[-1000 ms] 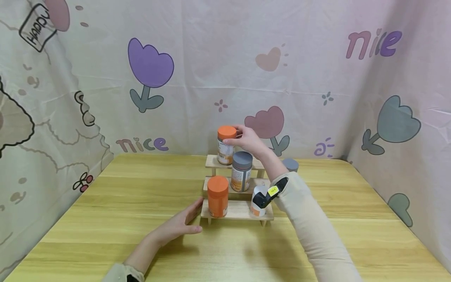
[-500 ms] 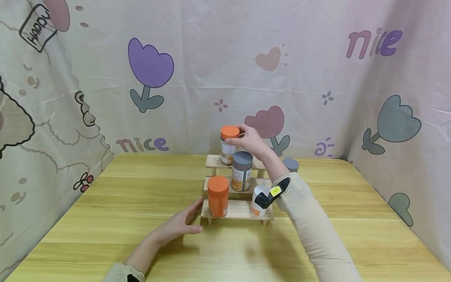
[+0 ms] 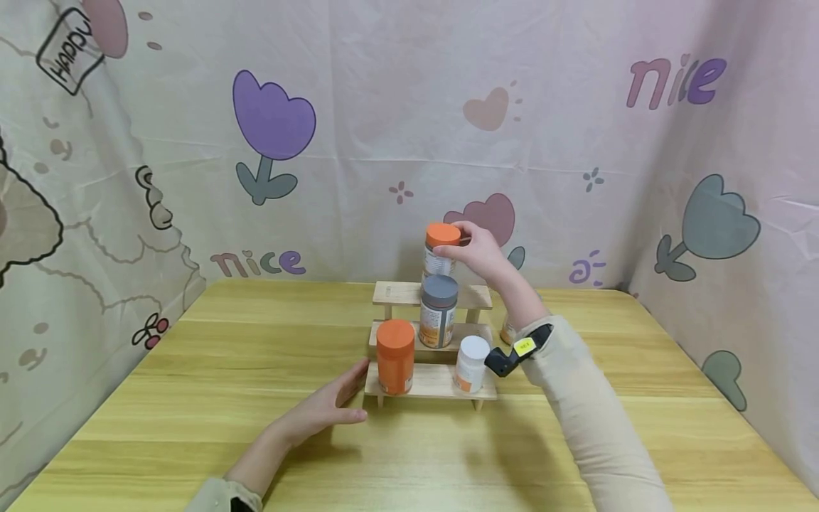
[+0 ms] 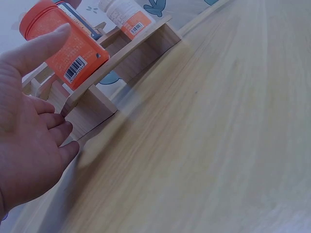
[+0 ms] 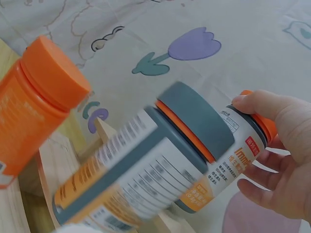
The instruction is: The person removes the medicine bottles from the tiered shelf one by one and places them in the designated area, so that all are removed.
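Observation:
My right hand (image 3: pixel 481 252) grips the orange cap of a grey supplement bottle (image 3: pixel 440 264) at the top tier of a three-tier wooden stand (image 3: pixel 435 384). Its base hides behind a grey-capped bottle (image 3: pixel 438 313) on the middle tier, so I cannot tell whether it rests on the tier. In the right wrist view, thumb and fingers hold the orange-capped bottle (image 5: pixel 243 155) near its cap. My left hand (image 3: pixel 326 412) lies by the stand's lower left end, thumb spread, fingertips at the wood in the left wrist view. It holds nothing.
On the bottom tier stand an orange bottle (image 3: pixel 395 355) at the left and a small white bottle (image 3: pixel 471 366) at the right. Behind my right wrist, another bottle (image 3: pixel 508 331) shows partly on the table (image 3: pixel 256 341). A patterned cloth (image 3: pixel 384 107) hangs behind.
My right hand has moved the orange-capped bottle to the right along the top tier, behind the grey-capped bottle. The left hand has stayed in place.

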Motion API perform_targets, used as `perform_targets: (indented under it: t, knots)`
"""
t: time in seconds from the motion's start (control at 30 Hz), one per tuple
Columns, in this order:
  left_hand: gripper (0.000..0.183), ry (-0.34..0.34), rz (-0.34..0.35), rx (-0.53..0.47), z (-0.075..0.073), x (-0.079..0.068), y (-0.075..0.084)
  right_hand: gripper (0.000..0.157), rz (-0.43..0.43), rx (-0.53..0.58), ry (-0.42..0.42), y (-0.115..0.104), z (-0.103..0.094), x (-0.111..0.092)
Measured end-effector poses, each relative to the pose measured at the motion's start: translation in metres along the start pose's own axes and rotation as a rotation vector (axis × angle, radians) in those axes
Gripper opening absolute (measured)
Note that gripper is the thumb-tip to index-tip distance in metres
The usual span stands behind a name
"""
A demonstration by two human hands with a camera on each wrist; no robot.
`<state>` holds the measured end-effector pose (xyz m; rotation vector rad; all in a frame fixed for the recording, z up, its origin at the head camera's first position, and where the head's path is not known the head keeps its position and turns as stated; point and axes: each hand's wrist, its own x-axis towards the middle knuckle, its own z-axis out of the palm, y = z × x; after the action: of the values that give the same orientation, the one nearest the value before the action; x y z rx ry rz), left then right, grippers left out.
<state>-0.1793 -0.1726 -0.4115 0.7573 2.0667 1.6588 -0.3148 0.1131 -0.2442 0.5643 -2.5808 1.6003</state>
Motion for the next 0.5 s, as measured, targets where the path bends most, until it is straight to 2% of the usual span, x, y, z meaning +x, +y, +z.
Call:
perform_targets:
  t: [0.2, 0.5]
  knots:
    - [0.088, -0.004, -0.008, -0.011, 0.001, 0.0, 0.0, 0.056, 0.004, -0.007, 0.005, 0.01, -0.017, -0.008]
    - [0.088, 0.007, -0.021, -0.001, 0.0, 0.0, -0.001, 0.055, 0.008, -0.003, 0.051, 0.02, -0.048, -0.023]
